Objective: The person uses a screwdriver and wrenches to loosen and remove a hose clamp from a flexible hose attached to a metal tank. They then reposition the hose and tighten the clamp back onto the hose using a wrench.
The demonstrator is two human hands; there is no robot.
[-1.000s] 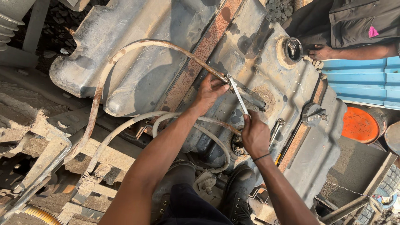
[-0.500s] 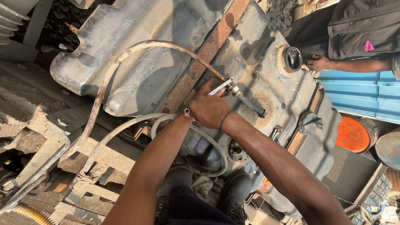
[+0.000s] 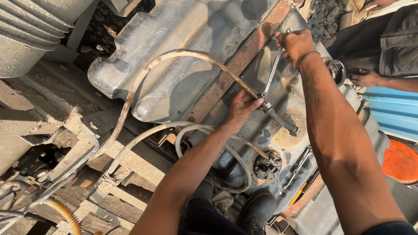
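Two bare hands worked at one fitting on the dusty metal tank [image 3: 183, 65]. The left hand [image 3: 242, 109] had its fingers curled around the rusty pipe [image 3: 209, 61] just beside the clamp where it met the black hose [image 3: 282, 120]. The right hand [image 3: 295, 43] was closed in a fist on the upper end of the wrench [image 3: 273, 69], whose lower end sat on that joint.

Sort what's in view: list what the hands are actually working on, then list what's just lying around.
In use:
- spanner, its far end gripped by the right hand
- hose fitting, steadied by the left hand
- rusty hose running to that fitting
- metal tank beneath

Lying about:
- spare spanner on the tank
- orange disc
- yellow corrugated hose
- another person's foot
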